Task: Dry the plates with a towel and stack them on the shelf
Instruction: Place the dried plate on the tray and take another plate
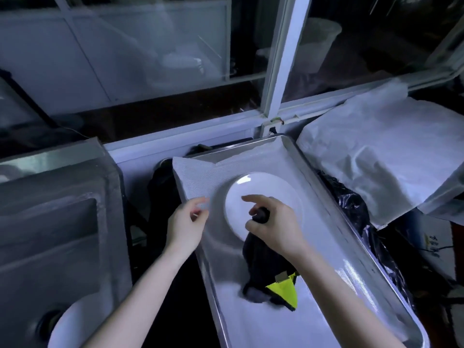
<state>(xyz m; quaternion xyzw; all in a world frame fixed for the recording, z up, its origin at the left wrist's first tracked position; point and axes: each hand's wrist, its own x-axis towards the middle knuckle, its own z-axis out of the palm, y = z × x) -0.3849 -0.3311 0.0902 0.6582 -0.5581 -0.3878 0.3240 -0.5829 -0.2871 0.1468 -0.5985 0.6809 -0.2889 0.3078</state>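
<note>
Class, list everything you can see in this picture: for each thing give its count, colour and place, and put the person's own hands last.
Plate: one, white, flat on the tray.
Towel: one, dark with a yellow-green corner, trailing down the tray from the right hand.
Tray: one, metal, centre, running toward bottom right.
Sink: one, grey steel, left.
White sheet: one, right of the tray.
Window frame: white, behind.
Left hand: at the plate's left edge.
Right hand: clutching the towel over the plate.
</note>
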